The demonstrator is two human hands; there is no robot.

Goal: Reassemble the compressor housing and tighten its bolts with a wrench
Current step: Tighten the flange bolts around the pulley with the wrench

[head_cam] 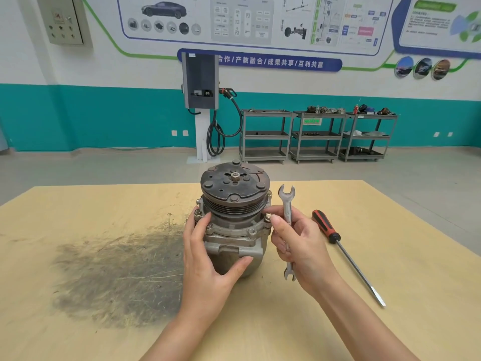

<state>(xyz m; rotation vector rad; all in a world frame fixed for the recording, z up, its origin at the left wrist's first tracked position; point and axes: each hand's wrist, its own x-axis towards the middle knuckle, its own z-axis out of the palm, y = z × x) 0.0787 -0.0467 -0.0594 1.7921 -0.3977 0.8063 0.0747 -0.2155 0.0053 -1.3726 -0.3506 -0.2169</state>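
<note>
The compressor (234, 220) stands upright on the wooden table (104, 209), its rusty pulley and clutch plate facing up. My left hand (205, 259) grips the grey housing from the left, thumb across the front. My right hand (299, 246) holds an open-ended wrench (287, 204) upright in the palm, its upper jaw sticking up beside the pulley. The thumb and forefinger of that hand pinch a bolt head (268, 217) at the housing's right flange. Other bolts (197, 212) sit in the flange on the left and front.
A screwdriver (346, 254) with a red and black handle lies on the table to the right of my right hand, tip toward me. A dark greasy smear (117, 272) covers the table's left half. Tool carts (312, 134) and a charging post (201, 105) stand by the far wall.
</note>
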